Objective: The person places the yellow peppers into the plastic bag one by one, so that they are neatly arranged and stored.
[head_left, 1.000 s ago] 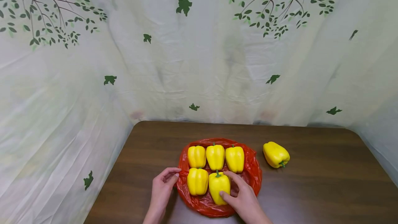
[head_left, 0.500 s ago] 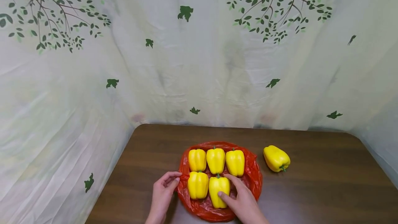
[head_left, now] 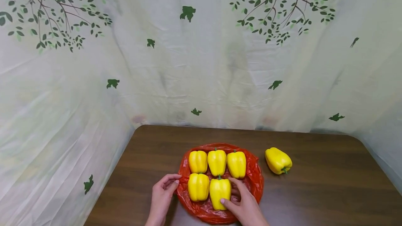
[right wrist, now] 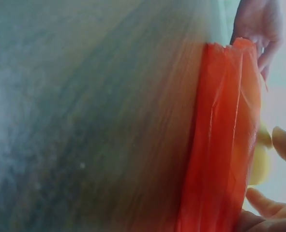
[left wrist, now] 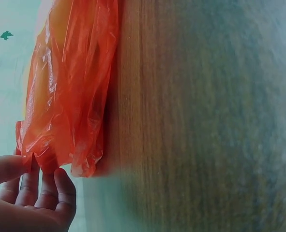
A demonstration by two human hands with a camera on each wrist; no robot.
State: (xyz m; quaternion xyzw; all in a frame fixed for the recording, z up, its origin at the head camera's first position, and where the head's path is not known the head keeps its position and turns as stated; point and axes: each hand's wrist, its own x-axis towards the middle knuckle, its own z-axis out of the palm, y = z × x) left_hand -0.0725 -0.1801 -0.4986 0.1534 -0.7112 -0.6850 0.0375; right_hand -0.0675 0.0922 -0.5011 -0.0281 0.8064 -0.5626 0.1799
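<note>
Several yellow bell peppers stand inside a red plastic bag point(head_left: 255, 187) whose rim is spread wide on the table. Three form the back row; two are in front. At the bag's left rim, my left hand point(head_left: 161, 194) pinches the plastic between thumb and fingers, as the left wrist view also shows. My right hand point(head_left: 246, 205) reaches over the right side, its thumb and fingers spread beside the front right bell pepper point(head_left: 220, 193). The thumb overlaps that pepper's edge; whether it touches is unclear. Another bell pepper point(head_left: 278, 160) lies on its side outside the bag.
The brown wooden table point(head_left: 329, 177) extends to both sides of the bag. Behind and around it hangs a pale curtain point(head_left: 220, 62) printed with branches and leaves.
My right fingers have loosened a little and shifted right, off the front right bell pepper. My left hand keeps its pinch on the bag. The head view has tilted slightly.
</note>
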